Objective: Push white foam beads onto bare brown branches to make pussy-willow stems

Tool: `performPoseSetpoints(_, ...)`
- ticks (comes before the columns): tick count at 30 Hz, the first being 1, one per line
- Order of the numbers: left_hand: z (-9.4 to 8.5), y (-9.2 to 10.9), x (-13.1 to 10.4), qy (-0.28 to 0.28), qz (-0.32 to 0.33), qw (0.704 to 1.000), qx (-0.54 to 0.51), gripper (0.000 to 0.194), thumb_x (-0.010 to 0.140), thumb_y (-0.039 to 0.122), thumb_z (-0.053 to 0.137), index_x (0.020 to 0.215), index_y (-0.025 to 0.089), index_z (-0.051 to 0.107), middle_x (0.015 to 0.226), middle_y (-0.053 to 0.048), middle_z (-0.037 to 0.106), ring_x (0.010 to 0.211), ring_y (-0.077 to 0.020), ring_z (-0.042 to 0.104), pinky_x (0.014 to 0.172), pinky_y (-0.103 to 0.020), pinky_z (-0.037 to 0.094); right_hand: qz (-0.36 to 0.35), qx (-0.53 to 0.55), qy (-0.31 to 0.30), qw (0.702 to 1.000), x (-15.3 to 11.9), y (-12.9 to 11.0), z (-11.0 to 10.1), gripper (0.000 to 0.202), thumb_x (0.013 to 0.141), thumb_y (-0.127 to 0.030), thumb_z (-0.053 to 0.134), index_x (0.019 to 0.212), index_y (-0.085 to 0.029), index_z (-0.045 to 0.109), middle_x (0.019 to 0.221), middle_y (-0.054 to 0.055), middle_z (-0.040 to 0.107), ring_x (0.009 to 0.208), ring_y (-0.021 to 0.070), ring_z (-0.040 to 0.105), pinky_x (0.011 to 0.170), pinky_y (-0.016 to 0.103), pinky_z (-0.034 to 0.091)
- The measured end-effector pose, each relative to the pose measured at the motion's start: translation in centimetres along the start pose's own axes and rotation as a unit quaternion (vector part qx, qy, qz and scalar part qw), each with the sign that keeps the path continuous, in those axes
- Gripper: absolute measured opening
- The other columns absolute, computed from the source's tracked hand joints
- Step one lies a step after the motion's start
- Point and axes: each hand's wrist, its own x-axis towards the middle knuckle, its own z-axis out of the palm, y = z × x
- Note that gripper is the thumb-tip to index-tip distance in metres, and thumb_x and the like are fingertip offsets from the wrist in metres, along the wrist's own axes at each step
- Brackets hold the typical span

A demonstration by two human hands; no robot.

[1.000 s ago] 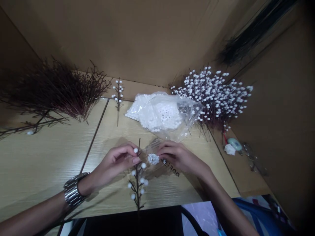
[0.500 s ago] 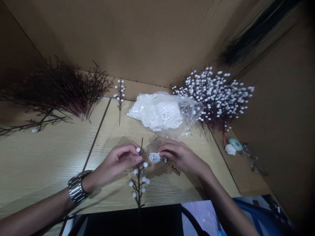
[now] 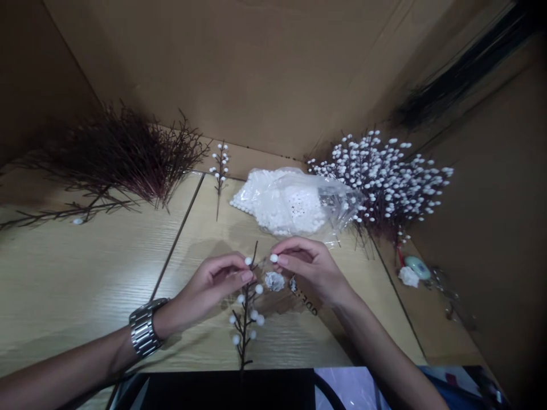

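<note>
Between thumb and fingers, my left hand (image 3: 226, 279) pinches a dark twig (image 3: 245, 327) that bears several white balls and points toward me. To its right, my right hand (image 3: 310, 265) holds a single white ball (image 3: 274, 258) at its fingertips, a short way from the twig's tip. Just below that ball, a crumpled whitish lump (image 3: 274, 281) lies on a clear plastic piece with dark lettering. Beyond my hands rests a clear bag (image 3: 290, 202) full of white balls.
Bare dark twigs (image 3: 141, 154) are heaped at the back left, and white-tipped twigs (image 3: 376, 176) at the back right. One finished-looking sprig (image 3: 220, 165) lies between. A pale green oval object (image 3: 417, 267) sits at the right. Cardboard walls (image 3: 239, 74) surround the table (image 3: 85, 279).
My right hand has moved up from the crumpled lump and now shows a white ball at its fingertips. My left hand still grips the twig. The whole view has shifted slightly.
</note>
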Motion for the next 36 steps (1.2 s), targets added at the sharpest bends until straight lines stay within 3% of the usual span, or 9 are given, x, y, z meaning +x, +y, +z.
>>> performPoseSetpoints(6,0.1,0.2,0.0,0.001,-0.005,1.0,-0.03,0.009,0.092,0.029,0.07,0.09,0.02,0.071,0.089,0.0,0.068,0.09,-0.0144,0.065,0.082,-0.025,0.049,-0.045,-0.036,0.013,0.998,0.2,1.1,0.9,0.012,0.08,-0.026,0.08,0.093,-0.025,0.078,0.09,0.001,0.076,0.08,0.0122,0.069,0.073,0.025,0.056)
performPoseSetpoints(14,-0.1,0.3,0.0,-0.014,-0.002,1.0,-0.019,0.009,0.096,0.027,0.065,0.095,0.022,0.073,0.095,-0.001,0.072,0.093,-0.0131,0.066,0.085,-0.023,0.048,-0.047,-0.07,0.007,0.996,0.2,0.9,1.5,0.009,0.081,-0.026,0.078,0.089,-0.026,0.078,0.079,0.0,0.074,0.069,0.013,0.067,0.06,0.025,0.056)
performPoseSetpoints(26,0.1,0.6,0.1,-0.011,-0.005,1.0,-0.003,0.01,0.095,0.026,0.065,0.093,0.019,0.073,0.093,-0.004,0.074,0.091,-0.0162,0.068,0.084,-0.028,0.051,-0.044,-0.05,-0.011,0.998,0.2,0.8,1.6,0.01,0.083,-0.022,0.075,0.091,-0.028,0.079,0.085,-0.001,0.077,0.075,0.0146,0.073,0.072,0.028,0.063)
performPoseSetpoints(36,0.1,0.7,0.1,-0.004,0.001,1.0,0.023,0.012,0.095,0.025,0.066,0.093,0.018,0.075,0.094,-0.005,0.074,0.092,-0.0173,0.067,0.085,-0.029,0.051,-0.07,-0.057,-0.014,0.996,0.1,0.9,2.1,0.01,0.085,-0.023,0.074,0.092,-0.029,0.079,0.09,0.0,0.076,0.074,0.0148,0.073,0.07,0.031,0.063)
